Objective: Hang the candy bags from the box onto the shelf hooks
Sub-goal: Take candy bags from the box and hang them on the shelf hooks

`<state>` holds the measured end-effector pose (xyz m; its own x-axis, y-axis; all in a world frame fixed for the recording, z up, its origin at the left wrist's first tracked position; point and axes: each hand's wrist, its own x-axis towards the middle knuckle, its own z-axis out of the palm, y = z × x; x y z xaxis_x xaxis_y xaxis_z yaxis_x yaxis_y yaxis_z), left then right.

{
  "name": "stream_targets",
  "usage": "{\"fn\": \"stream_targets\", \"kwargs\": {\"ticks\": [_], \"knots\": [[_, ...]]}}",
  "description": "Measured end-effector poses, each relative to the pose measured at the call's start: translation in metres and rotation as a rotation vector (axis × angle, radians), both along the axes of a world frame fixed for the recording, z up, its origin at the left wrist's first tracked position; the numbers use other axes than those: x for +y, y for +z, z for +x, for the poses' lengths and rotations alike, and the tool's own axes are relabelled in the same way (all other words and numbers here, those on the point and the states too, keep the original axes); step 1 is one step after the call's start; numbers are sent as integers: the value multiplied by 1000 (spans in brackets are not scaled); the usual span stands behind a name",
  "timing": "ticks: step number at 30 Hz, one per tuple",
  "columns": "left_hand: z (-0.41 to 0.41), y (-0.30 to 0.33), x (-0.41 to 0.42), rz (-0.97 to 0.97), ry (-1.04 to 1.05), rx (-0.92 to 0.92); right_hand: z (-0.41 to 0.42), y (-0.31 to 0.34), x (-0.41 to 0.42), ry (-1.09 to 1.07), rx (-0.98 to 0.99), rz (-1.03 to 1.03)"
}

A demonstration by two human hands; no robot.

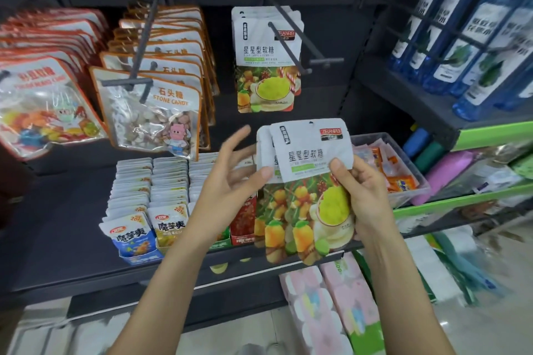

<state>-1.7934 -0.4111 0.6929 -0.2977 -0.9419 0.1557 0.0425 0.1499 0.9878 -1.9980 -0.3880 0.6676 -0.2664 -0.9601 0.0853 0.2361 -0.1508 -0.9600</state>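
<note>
Two overlapping white candy bags [310,181] with fruit pictures are held upright in front of the shelf. My right hand [364,196] grips their right side, thumb on the front bag. My left hand [233,179] touches the left edge of the rear bag with its thumb, the other fingers spread apart. Above them a black shelf hook [290,47] carries a few matching white candy bags [266,66]. The box is not in view.
Stone candy bags [155,106] and red-edged candy bags [43,95] hang on hooks to the left. Small snack packs [150,202] stand in rows on the shelf below. A clear bin [403,167] of sachets sits at right, and blue bottles [467,37] fill the side shelf.
</note>
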Motion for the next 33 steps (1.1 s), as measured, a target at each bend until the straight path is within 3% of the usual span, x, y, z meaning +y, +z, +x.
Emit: {"fn": "stream_targets", "kwargs": {"ticks": [3,8,16,21,28,33], "knots": [[-9,-3,0,-72,8,-47,5,3,-1,-24,74,-29],[-8,-7,-1,-208,275,-74,-9,16,-7,-297,335,-172],[16,-8,-5,-188,462,-21,-7,53,-15,-30,391,-481],[20,-6,-6,-194,514,-49,-3,57,-35,-111,616,-409],[24,-5,-4,-211,536,-38,-11,56,-29,-6,591,-351],[25,-7,-4,-213,555,-66,-11,52,-36,-60,664,-287]]}}
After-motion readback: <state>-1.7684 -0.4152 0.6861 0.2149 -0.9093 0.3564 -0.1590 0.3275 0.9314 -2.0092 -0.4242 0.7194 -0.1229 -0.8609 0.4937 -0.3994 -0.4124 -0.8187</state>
